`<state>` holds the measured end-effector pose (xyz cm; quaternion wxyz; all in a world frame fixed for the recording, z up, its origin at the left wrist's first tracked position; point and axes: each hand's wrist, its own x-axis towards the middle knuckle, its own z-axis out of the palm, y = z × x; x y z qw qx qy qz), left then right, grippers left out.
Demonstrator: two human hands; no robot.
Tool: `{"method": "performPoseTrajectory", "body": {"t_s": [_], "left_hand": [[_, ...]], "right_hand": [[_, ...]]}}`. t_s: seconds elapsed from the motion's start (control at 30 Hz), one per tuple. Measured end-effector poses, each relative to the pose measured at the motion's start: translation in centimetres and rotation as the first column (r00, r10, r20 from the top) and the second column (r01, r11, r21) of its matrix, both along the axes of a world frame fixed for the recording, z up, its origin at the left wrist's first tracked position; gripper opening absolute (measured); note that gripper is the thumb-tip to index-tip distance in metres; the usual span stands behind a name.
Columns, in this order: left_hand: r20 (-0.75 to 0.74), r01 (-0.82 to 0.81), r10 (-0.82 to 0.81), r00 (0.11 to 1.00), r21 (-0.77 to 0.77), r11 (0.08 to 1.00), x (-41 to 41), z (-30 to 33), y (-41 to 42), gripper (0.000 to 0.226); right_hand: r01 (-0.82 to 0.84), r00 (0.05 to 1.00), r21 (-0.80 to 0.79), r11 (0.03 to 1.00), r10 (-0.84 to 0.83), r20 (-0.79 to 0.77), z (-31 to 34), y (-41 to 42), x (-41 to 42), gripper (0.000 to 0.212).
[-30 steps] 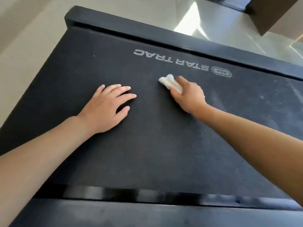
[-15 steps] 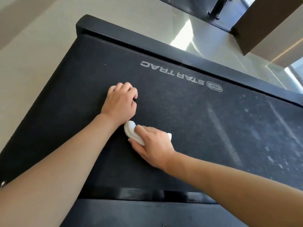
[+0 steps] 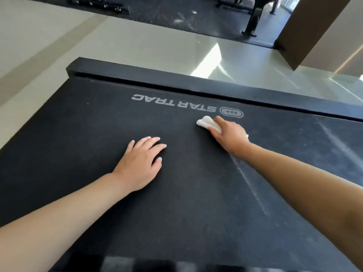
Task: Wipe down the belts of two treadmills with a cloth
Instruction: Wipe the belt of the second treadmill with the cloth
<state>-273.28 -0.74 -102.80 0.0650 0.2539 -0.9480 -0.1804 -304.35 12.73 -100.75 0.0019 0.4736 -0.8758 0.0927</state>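
Observation:
A black treadmill belt (image 3: 94,150) with a grey STAR TRAC logo (image 3: 174,104) fills the view. My right hand (image 3: 229,136) grips a small bunched white cloth (image 3: 206,122) and presses it on the belt just below the logo's right end. My left hand (image 3: 142,163) lies flat on the belt, fingers spread, to the left of the cloth and nearer to me. Pale dusty streaks (image 3: 249,183) run along the belt under my right forearm and further right.
A black side rail (image 3: 176,79) borders the belt on the far side, with glossy pale floor (image 3: 137,44) beyond. A dark floor mat with gym equipment legs (image 3: 253,22) lies further back. A brown pillar (image 3: 306,30) stands at the upper right.
My right hand swept the cloth from close beside my left hand away to the far right, under the logo. My left hand uncurled and now lies flat.

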Motion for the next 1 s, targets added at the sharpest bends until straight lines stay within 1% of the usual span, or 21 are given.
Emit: {"method": "performPoseTrajectory", "body": {"t_s": [0.07, 0.13, 0.23, 0.3, 0.43, 0.57, 0.67, 0.77, 0.83, 0.9, 0.93, 1.0], "left_hand": [[0.016, 0.000, 0.001, 1.000, -0.025, 1.000, -3.1, 0.0, 1.3, 0.048], [0.021, 0.005, -0.005, 1.000, -0.034, 0.999, -6.0, 0.0, 2.4, 0.050], [0.018, 0.051, -0.050, 0.999, -0.042, 0.998, -9.2, 0.2, 3.3, 0.063], [0.005, 0.066, -0.066, 0.998, -0.073, 0.995, -10.7, 0.0, 3.6, 0.064], [-0.029, 0.095, -0.098, 0.995, -0.078, 0.992, -11.7, -0.7, 3.2, 0.060], [-0.061, 0.089, -0.092, 0.994, -0.056, 0.994, -11.7, -0.7, 3.2, 0.058], [-0.080, 0.092, -0.096, 0.992, -0.059, 0.994, -11.8, -0.8, 3.0, 0.056], [-0.083, 0.088, -0.093, 0.992, -0.060, 0.994, -11.7, -0.9, 2.9, 0.056], [-0.087, 0.091, -0.096, 0.992, -0.061, 0.994, -11.6, -0.8, 2.9, 0.055], [-0.111, 0.100, -0.107, 0.988, -0.062, 0.993, -11.5, -0.8, 2.7, 0.055], [-0.131, 0.104, -0.112, 0.985, -0.064, 0.993, -11.4, -0.9, 2.7, 0.054], [-0.148, 0.095, -0.104, 0.984, -0.064, 0.993, -11.2, -1.0, 2.7, 0.055]], "right_hand": [[0.137, 0.990, -0.030, 0.990, -0.137, -0.013, -0.2, 3.4, -5.4, 0.042], [0.240, 0.970, -0.049, 0.970, -0.241, -0.022, -0.4, 7.0, -10.2, 0.042], [0.362, 0.931, -0.042, 0.931, -0.363, -0.026, -0.2, 11.0, -16.2, 0.043], [0.419, 0.907, -0.041, 0.907, -0.420, -0.020, -0.1, 12.6, -19.2, 0.043], [0.423, 0.900, -0.040, 0.905, -0.425, -0.096, -1.0, 11.9, -21.4, 0.040], [0.465, 0.881, -0.088, 0.881, -0.470, -0.058, -1.1, 7.0, -20.0, 0.034], [0.392, 0.918, -0.077, 0.917, -0.395, -0.041, -0.4, 1.5, -16.2, 0.029], [0.235, 0.972, -0.043, 0.971, -0.235, 0.015, 0.7, -4.7, -9.5, 0.023], [0.085, 0.994, -0.040, 0.996, -0.083, 0.068, 0.7, -8.3, -3.8, 0.029], [-0.090, 0.991, 0.017, 0.996, 0.088, 0.100, 0.4, -10.2, 1.0, 0.033], [-0.155, 0.981, 0.026, 0.988, 0.151, 0.126, 0.3, -10.3, 2.2, 0.035], [-0.212, 0.969, 0.024, 0.977, 0.207, 0.137, 0.2, -8.8, 1.6, 0.043]]}}
